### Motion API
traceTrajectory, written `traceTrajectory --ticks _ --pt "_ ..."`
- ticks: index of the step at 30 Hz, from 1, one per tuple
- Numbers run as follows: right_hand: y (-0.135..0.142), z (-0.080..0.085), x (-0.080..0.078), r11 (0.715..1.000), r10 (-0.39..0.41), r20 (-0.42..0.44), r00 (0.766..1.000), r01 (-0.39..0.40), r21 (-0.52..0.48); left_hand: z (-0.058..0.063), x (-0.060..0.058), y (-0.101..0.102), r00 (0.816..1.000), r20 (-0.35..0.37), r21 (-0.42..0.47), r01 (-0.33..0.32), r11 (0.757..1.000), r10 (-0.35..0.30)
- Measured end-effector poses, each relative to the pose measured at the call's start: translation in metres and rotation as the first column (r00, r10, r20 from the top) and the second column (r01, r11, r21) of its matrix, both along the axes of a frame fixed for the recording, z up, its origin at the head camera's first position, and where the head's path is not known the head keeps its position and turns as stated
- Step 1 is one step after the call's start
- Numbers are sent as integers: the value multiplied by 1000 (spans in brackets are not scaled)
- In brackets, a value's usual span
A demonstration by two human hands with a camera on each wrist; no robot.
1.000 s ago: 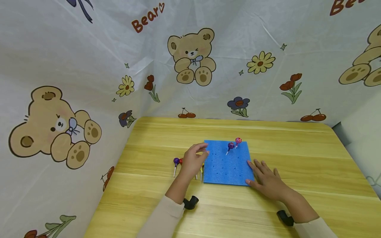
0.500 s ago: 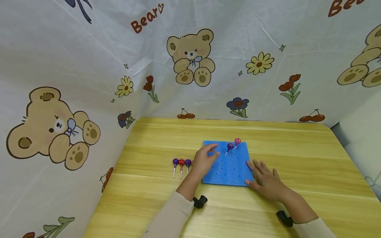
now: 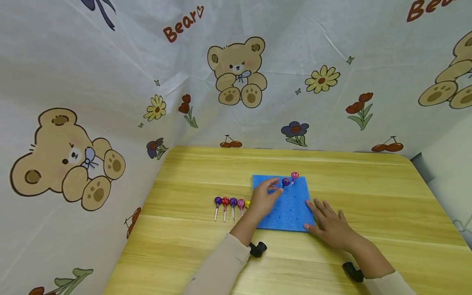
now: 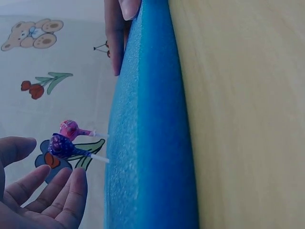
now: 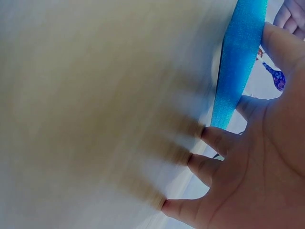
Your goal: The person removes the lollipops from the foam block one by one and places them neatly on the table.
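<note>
Two lollipops (image 3: 285,182) poke from a foam board (image 3: 287,215) at lower centre of frame; the left hand (image 3: 262,202), fingers parted, is empty beside them; the right hand (image 3: 333,228), spread, touches the board's edge, seemingly steadying it.

board (image 3: 283,215) on table (image 3: 166,254) | lollipop row (image 3: 233,202) left of board | two lollipops (image 3: 285,182) in board

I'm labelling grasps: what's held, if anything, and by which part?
Nothing is held: the left hand is open near the standing purple lollipop; the right hand rests on the edge of the blue board.
</note>
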State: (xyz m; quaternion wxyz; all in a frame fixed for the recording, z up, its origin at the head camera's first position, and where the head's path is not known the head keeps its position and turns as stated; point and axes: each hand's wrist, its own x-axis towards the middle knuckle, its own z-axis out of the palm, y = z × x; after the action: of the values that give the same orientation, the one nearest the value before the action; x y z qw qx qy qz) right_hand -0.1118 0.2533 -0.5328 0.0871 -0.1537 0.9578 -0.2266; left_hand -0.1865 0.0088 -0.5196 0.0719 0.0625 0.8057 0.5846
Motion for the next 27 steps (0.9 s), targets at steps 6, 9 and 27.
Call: traceTrajectory --ticks 6,9,27 --pt "3 -11 0 999 4 -50 999 -6 -35 -5 -3 9 999 32 -13 8 1000 -8" --pt "4 -12 -1 999 3 -62 998 -5 -39 -9 -5 12 998 59 -23 19 1000 -18" --pt "0 -1 -1 1000 3 2 1000 -3 9 -15 -5 16 999 16 -111 39 993 -38"
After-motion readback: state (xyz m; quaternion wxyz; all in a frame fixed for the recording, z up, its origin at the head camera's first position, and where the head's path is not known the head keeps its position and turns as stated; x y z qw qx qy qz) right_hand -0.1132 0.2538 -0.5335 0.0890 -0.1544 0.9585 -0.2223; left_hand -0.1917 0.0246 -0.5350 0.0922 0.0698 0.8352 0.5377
